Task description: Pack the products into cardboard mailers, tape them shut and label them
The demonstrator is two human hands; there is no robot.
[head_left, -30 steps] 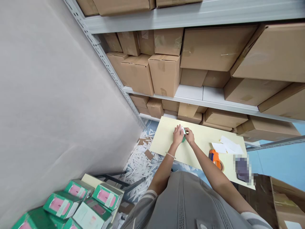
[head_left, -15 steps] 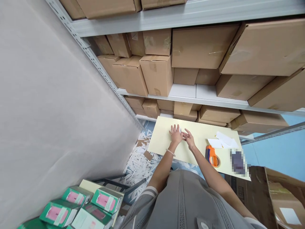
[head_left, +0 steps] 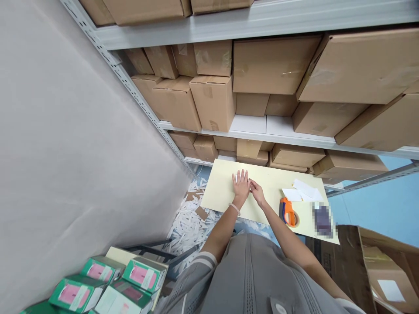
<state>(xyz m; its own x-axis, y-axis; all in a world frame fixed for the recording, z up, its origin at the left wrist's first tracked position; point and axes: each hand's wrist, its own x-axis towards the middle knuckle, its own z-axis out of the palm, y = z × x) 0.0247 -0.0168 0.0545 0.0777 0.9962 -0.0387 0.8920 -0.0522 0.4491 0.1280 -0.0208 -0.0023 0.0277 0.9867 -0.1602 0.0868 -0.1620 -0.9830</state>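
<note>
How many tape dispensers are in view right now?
1: an orange tape dispenser lies on the pale yellow table, to the right of the right hand. Others could be hidden.

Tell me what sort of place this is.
Probably a stockroom or packing area: cardboard boxes line the shelving, and an orange tape dispenser lies on the pale yellow tabletop.

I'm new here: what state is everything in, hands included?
Left hand: flat, fingers spread, largely hiding something white
Right hand: fingers bent, close beside the left; grip unclear
Orange tape dispenser: lying on the table, apart from both hands
White papers: lying loose, overlapping
Large carton: open, a box inside
Shelf cartons: stacked, front ones look shut
Green boxes: piled together
Paper scraps: scattered on the floor
</note>
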